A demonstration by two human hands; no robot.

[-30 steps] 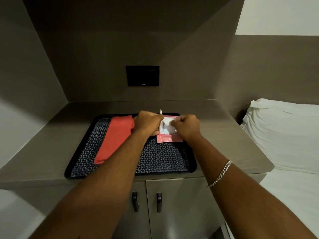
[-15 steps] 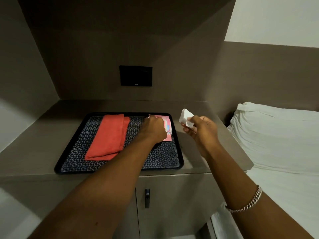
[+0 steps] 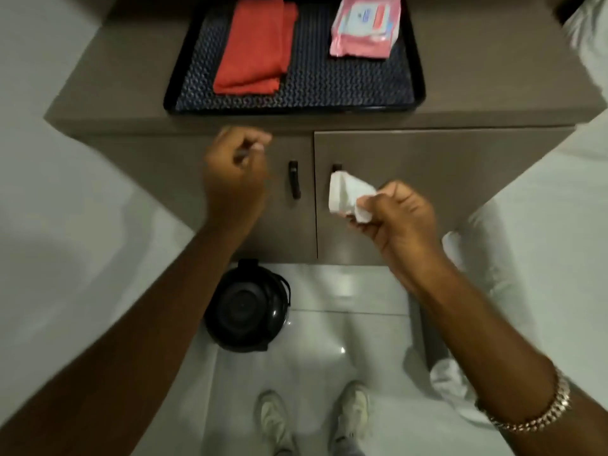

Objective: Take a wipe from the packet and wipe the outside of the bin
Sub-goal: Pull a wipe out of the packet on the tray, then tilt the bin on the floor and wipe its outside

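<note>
Now the fetching step looks finished: the crumpled white wet wipe is out of the packet and pinched in the right hand, thumb and curled fingers closed on its lower corner while the rest of it sticks up and left, in front of the grey-brown cabinet with 2 doors. The left hand hangs before the cabinet's left door, loosely curled, its fingers blurred; it appears to have nothing in it.

Taking the cabinet as the landmark: the pink plastic wipe packet lies on its top, inside the black patterned tray, beside a folded red cloth. The small round black bin with a domed lid stands on the pale glossy floor at the foot of the cabinet, below the left door and partly hidden by the left forearm. 2 light shoes show further back from the cabinet.

Wiping has not begun, since the wipe is well apart from the bin. Next, I judge, the right hand must go down to the bin, which likely means bending or crouching, open the wipe flatter, and press it against the outer wall. The left hand could steady the light bin so it does not slide on the smooth floor.
</note>
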